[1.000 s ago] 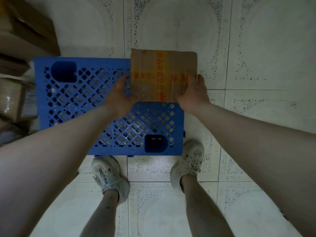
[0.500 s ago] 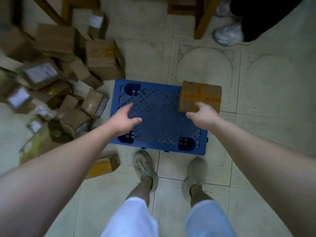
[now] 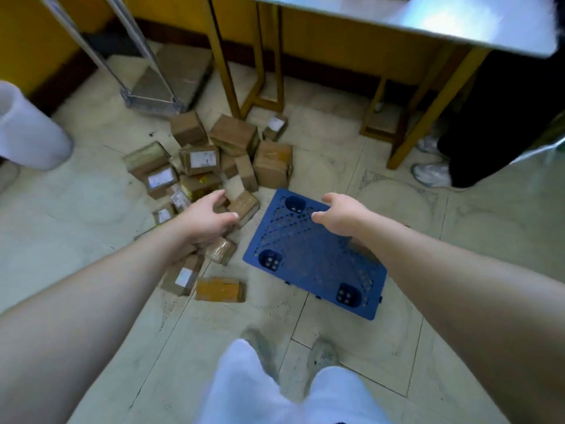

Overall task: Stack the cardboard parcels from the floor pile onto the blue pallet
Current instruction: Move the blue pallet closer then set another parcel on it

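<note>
The blue pallet (image 3: 308, 261) lies on the tiled floor, seen at an angle, with most of its grid top bare. A pile of several cardboard parcels (image 3: 214, 166) is scattered to its left. An orange-taped parcel (image 3: 220, 289) and a labelled parcel (image 3: 182, 275) lie nearest me. My left hand (image 3: 208, 223) reaches out over the near edge of the pile, fingers loosely spread, holding nothing. My right hand (image 3: 339, 215) hovers over the pallet's far corner, fingers relaxed and empty. My right forearm hides the pallet's right side.
Yellow table legs (image 3: 221, 62) and a steel tabletop (image 3: 428, 19) stand behind the pile. Another person's shoes (image 3: 431, 175) are at the right. A white cylinder (image 3: 29, 133) is at the left, and a metal-framed platform (image 3: 165, 78) at the back. My feet (image 3: 322, 354) are near the pallet.
Both hands have let go of the taped parcel set on the pallet. The view has swung up and left to the pile, and my left hand has moved out over it.
</note>
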Demonstrator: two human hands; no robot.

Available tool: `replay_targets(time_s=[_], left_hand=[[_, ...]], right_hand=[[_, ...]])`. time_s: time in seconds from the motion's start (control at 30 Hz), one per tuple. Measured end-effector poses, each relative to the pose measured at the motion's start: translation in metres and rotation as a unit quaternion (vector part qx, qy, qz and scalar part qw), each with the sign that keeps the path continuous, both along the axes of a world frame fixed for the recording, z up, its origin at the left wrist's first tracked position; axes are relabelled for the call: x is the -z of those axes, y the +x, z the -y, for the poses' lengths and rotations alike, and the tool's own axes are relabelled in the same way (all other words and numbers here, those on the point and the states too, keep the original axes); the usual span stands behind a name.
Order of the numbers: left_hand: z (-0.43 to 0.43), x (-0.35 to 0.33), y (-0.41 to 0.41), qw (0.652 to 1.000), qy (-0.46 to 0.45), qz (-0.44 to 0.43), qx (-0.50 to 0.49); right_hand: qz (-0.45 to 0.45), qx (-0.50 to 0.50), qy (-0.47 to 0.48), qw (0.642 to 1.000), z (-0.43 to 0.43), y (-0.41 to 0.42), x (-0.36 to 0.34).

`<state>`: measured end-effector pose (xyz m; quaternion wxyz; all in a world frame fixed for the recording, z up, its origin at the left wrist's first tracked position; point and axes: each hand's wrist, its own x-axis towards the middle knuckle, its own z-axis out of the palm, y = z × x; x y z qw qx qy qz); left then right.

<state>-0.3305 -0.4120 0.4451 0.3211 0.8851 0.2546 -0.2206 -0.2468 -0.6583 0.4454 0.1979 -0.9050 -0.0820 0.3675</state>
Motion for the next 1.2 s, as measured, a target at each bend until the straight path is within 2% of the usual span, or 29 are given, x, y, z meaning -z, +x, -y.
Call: replay_targets(time_s=[0.23,0.53,0.67,0.97,1.2], left_hand=[[-0.093,-0.046,-0.032,0.998,-0.024,0.029,-0.055],[-0.255,-0.043,-0.077,0.997,-0.029,0.005,-0.073],[-0.306,-0.035,-0.087,0.995,-0.030,-0.020,-0.088],[-0.371,0.019,-0.086,0.984,-0.039,-0.061,-0.165],[-0.434,0.123,-0.074,0.972,-0.049,-0.108,-0.201]], right_hand=[[0.048,-0.016,0.006,0.999,-0.076,-0.008,-0.049],[0.007,-0.019,0.014,1.000,-0.259,-0.055,-0.039],[-0.013,-0.062,0.016,0.998,-0.321,-0.066,-0.026],[-0.050,-0.130,0.001,0.990,-0.408,-0.017,0.026],[-0.085,-0.154,-0.019,0.984,-0.482,-0.003,0.118]])
